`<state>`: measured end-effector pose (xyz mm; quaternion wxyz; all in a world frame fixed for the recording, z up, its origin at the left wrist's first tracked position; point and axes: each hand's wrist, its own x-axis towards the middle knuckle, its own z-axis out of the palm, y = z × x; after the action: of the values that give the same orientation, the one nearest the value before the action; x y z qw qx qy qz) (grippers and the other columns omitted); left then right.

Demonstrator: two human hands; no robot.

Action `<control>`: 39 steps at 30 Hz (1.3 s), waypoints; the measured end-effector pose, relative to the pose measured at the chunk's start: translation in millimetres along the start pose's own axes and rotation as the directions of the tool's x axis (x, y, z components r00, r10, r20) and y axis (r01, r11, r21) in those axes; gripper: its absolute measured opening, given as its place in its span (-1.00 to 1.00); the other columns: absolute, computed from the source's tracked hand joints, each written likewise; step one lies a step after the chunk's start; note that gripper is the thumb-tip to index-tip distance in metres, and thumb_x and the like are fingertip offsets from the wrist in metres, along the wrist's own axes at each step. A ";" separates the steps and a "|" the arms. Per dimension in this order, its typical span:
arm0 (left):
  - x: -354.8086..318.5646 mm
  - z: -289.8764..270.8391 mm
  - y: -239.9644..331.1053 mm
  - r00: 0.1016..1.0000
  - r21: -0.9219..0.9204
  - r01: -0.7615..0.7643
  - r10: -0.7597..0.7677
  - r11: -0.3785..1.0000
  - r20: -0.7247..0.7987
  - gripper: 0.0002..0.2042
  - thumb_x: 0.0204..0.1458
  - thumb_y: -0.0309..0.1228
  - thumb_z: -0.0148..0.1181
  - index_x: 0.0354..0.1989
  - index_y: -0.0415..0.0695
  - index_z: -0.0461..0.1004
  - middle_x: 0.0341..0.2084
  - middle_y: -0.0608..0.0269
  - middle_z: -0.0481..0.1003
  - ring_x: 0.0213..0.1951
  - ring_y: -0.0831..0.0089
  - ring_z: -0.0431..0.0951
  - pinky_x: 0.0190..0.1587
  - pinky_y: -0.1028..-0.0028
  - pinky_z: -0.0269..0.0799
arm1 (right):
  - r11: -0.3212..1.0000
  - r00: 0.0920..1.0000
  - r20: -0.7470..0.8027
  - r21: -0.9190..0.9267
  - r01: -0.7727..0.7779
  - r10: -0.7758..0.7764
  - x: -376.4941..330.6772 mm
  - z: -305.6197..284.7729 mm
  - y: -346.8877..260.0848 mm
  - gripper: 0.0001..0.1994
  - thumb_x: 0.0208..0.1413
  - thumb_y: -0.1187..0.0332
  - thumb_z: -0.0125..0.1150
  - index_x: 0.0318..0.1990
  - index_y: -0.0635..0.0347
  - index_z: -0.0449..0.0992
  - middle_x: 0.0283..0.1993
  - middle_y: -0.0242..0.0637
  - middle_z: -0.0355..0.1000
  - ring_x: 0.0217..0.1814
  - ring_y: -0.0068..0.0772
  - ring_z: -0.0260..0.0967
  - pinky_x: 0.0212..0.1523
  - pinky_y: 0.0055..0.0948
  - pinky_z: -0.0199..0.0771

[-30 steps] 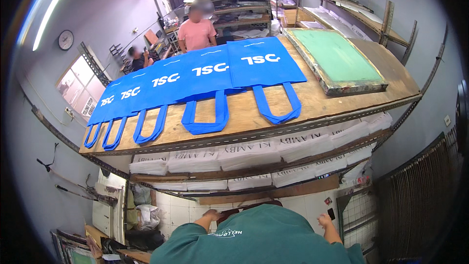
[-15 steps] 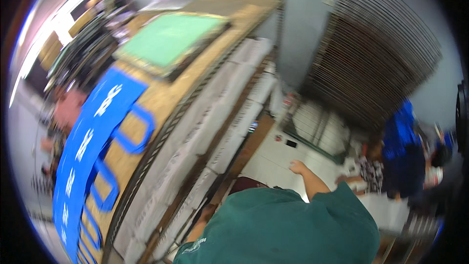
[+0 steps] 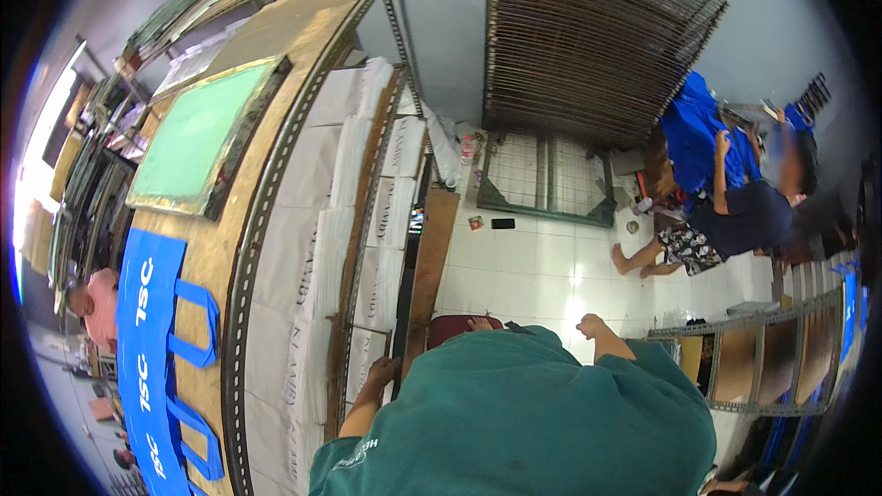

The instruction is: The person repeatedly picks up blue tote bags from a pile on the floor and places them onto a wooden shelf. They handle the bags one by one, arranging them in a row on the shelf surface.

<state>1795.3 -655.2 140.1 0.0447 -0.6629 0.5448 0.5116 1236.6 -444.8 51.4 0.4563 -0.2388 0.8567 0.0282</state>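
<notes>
My right hand (image 3: 593,325) is held out above the white tiled floor, its fingers curled in and nothing visible in them. My left hand (image 3: 384,371) is low beside the shelf, next to stacked white paper bundles (image 3: 369,349); its fingers are too small and dark to make out. On the wooden shelf top (image 3: 207,257) to my left lie blue bags with handles (image 3: 152,312), printed in white. Beyond them rests a framed mint-green panel (image 3: 197,142). More white printed bundles (image 3: 299,257) fill the shelf under it.
A tall wire drying rack (image 3: 597,37) stands ahead over a green metal frame (image 3: 542,179). A phone (image 3: 503,223) lies on the floor. At right a person (image 3: 735,216) sits beside blue material (image 3: 694,133). A metal rack (image 3: 772,354) stands near right; another person (image 3: 99,308) is far left.
The view has turned and sharpened: the shelf and blue bags now stand further left and more upright, and the metal rack at right shows more. My right hand remains held out, fingers curled.
</notes>
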 end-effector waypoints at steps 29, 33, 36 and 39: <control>-10.6 34.2 -43.0 0.990 -0.146 -0.138 0.135 0.980 -0.032 -0.58 -0.02 -0.14 0.11 -0.21 -0.31 0.44 -0.31 0.00 0.50 -0.21 0.23 0.50 -0.15 0.38 0.37 | 0.672 0.608 -0.773 0.548 0.498 0.180 -53.9 -180.0 -79.1 -0.61 0.09 0.11 0.01 -0.32 0.38 0.43 -0.44 -0.21 0.40 -0.37 -0.33 0.31 -0.30 -0.35 0.29; -20.9 24.4 34.0 0.971 -0.036 -0.236 0.234 0.971 -0.055 -0.57 -0.04 -0.12 0.14 -0.22 -0.31 0.45 -0.33 0.04 0.51 -0.20 0.30 0.48 -0.12 0.40 0.35 | 0.284 0.777 -0.562 0.823 0.492 0.285 -51.4 -179.4 -113.4 -0.74 0.10 0.20 0.00 -0.51 0.17 0.38 -0.62 -0.41 0.26 -0.56 -0.54 0.17 -0.55 -0.42 0.15; -60.9 1.6 158.2 0.868 -0.135 -0.397 0.419 0.908 0.265 -0.56 0.01 -0.05 0.07 -0.24 -0.25 0.47 -0.39 0.25 0.47 -0.31 0.50 0.42 -0.25 0.50 0.33 | -0.040 0.832 -0.521 0.843 0.537 0.194 -63.1 -177.5 -160.4 -0.73 0.06 0.19 0.04 -0.30 0.26 0.40 -0.42 -0.23 0.41 -0.49 -0.41 0.37 -0.53 -0.52 0.29; -96.4 -3.2 249.3 0.631 -0.240 -0.526 0.564 0.816 0.533 -0.48 0.05 0.04 -0.05 -0.13 -0.23 0.43 -0.33 0.26 0.45 -0.31 0.52 0.39 -0.23 0.51 0.32 | -0.278 0.838 -0.546 0.804 0.525 0.001 -101.5 -160.1 -259.3 -0.64 0.10 0.18 0.04 -0.11 0.31 0.29 -0.16 -0.06 0.37 -0.19 -0.31 0.34 -0.25 -0.43 0.29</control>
<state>1617.2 -692.3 335.9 0.0322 -0.2788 0.6626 0.6944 1274.0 -677.8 269.2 0.3051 0.0125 0.5389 -0.7850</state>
